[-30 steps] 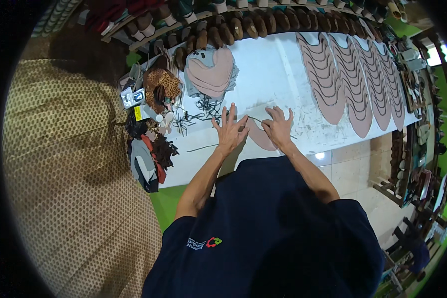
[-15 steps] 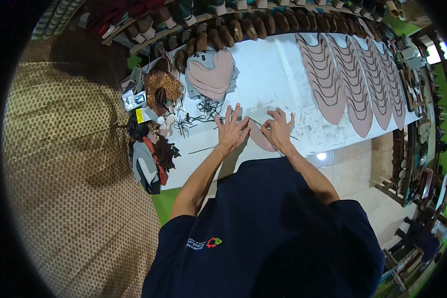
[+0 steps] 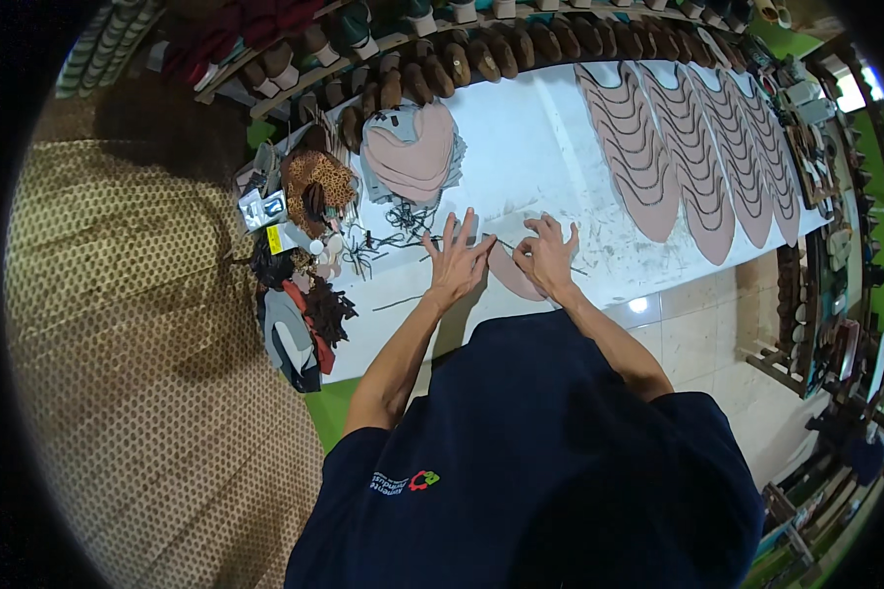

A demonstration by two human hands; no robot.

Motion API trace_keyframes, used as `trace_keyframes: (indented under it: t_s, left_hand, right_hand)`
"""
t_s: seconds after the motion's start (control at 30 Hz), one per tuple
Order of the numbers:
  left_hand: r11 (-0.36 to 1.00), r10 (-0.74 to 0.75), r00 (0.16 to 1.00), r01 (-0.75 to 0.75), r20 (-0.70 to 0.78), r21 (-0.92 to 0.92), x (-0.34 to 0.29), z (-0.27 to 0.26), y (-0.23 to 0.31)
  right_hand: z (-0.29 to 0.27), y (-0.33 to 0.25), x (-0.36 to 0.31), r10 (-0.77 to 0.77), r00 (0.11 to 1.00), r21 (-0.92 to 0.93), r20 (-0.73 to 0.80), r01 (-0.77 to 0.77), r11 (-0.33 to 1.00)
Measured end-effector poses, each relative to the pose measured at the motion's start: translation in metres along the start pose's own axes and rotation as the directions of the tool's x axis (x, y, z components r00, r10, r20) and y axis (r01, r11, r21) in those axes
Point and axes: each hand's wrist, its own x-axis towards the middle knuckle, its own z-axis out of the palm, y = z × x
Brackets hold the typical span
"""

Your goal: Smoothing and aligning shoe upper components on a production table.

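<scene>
A curved pink cut piece (image 3: pixel 513 275) lies near the front edge of the white table, between my two hands. Along its upper edge runs a thin dark strip (image 3: pixel 503 241). My left hand (image 3: pixel 454 265) has its thumb and index finger close together at the left end of this edge, apparently on the strip, with the other fingers spread. At the right side, my right hand (image 3: pixel 550 261) pinches the strip against the piece, its remaining fingers raised. The fingertips partly hide the strip. A short end (image 3: pixel 580 272) of strip shows beyond my right hand.
A tangle of dark strips (image 3: pixel 410 218) lies left of my hands, below stacked pink and grey pieces (image 3: pixel 414 157). Overlapping rows of dark-edged pink pieces (image 3: pixel 648 201) cover the table's right. Scraps (image 3: pixel 326 309) crowd the left end. Brown shoe lasts (image 3: pixel 521 51) line the back.
The view has shifted slightly. My left fingers have moved very little, and my right hand keeps its pinch at the same part of the piece.
</scene>
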Motion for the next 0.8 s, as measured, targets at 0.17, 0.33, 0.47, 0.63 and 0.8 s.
trace_keyframes:
  t_s: [0.17, 0.33, 0.47, 0.63, 0.8]
  left_hand:
    - [0.997, 0.055, 0.998, -0.054, -0.03, 0.046, 0.0001, 0.0005, -0.0027]
    - [0.993, -0.034, 0.999, 0.031, -0.026, -0.11, 0.0017, 0.0006, 0.0018]
    - [0.998, 0.037, 0.999, -0.037, -0.007, -0.049, 0.0011, 0.0016, -0.0002]
    - [0.999, 0.005, 0.999, -0.003, 0.033, -0.04, 0.0039, 0.0002, 0.0018]
    - [1.0, 0.01, 0.998, -0.009, 0.054, -0.029, 0.0041, -0.0022, -0.0002]
  right_hand:
    - [-0.002, -0.0035, -0.0019, -0.002, 1.0, 0.023, 0.024, 0.002, 1.0]
    - [0.0007, -0.002, -0.0024, -0.006, 1.0, 0.017, 0.02, 0.006, 1.0]
    - [0.0004, -0.004, -0.0027, -0.009, 1.0, 0.01, 0.021, 0.008, 1.0]
    - [-0.0023, -0.0088, -0.0034, -0.007, 1.0, 0.031, 0.024, 0.006, 0.999]
    - [0.0022, -0.0092, -0.0057, -0.039, 0.999, -0.002, -0.002, 0.039, 0.999]
